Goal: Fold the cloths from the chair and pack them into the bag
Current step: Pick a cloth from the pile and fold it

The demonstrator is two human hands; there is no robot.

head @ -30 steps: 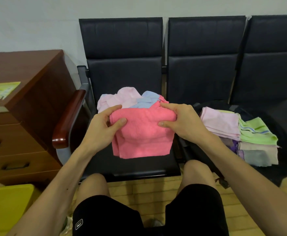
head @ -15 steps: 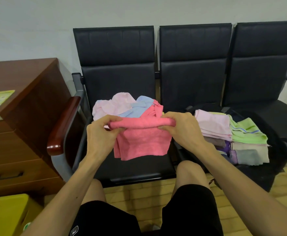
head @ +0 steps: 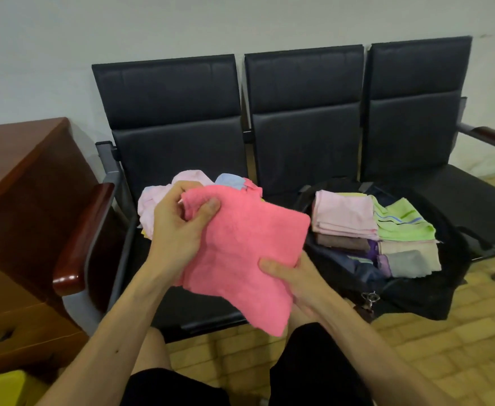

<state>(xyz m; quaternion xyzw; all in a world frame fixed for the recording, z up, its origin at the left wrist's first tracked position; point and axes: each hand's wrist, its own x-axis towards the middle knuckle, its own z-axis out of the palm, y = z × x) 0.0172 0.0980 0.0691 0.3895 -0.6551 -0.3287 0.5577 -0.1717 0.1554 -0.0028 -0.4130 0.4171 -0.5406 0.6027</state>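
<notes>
A row of three black padded chairs [head: 176,118] stands against a pale wall [head: 64,39] on a yellowish tiled floor [head: 445,347], with a brown wooden cabinet [head: 20,186] at the left edge of the frame. At centre, a folded pink terry cloth [head: 246,244] is held above the left seat. The left hand [head: 179,227] pinches its upper left corner and the right hand [head: 293,273] grips its lower right edge, thumb on top. Loose pastel cloths [head: 155,200] are heaped behind it. To the right of centre, an open dark bag [head: 434,288] on the middle seat holds folded cloths [head: 343,215].
</notes>
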